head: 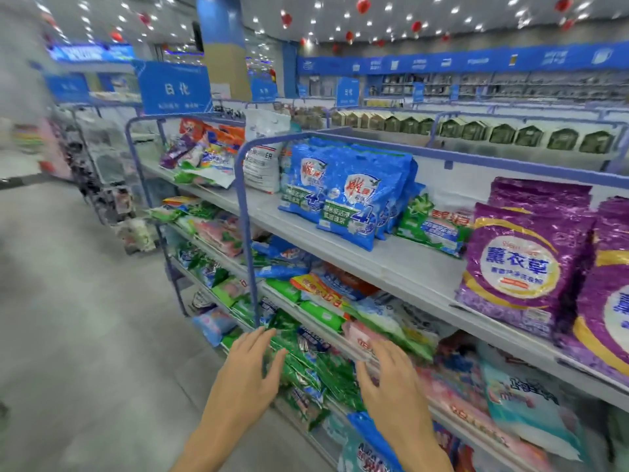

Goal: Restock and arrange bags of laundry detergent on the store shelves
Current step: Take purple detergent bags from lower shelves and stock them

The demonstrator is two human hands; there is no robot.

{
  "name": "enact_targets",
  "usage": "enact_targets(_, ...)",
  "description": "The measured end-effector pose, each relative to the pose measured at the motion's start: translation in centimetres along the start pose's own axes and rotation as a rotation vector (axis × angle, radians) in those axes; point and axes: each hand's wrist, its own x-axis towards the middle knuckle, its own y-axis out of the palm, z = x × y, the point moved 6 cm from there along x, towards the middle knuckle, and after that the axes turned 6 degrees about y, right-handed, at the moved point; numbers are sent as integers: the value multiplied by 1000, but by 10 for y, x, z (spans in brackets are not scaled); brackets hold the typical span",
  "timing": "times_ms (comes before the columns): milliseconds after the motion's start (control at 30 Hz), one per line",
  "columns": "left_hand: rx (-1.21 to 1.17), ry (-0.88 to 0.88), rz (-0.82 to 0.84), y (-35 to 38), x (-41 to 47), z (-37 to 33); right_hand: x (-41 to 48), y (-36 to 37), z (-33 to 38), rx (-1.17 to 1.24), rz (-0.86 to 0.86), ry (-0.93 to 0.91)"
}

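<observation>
Left hand (pixel 252 366) and right hand (pixel 388 376) wide, empty, at lower centre; green bags (pixel 316 366) just ahead between both, stack slanting toward lower right; left seemingly nearer.

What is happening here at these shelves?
A person is restocking detergent bags in a store aisle. The left hand and the right hand, both with fingers spread and holding nothing, reach toward the green bags piled lower down; whether they touch them is unclear. On the top shelf, blue bags and purple bags stand upright.
</observation>
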Motion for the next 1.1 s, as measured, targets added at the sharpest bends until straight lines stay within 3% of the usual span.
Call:
enact_targets(533,-98,-185,-121,-102,54,189,87,131,190,13,94,-115)
enact_targets(800,20,-200,-257,-117,140,285,187,195,273,53,136,-165)
enact_targets(1100,109,-306,-177,-156,257,390,318,279,380,189,199,-180)
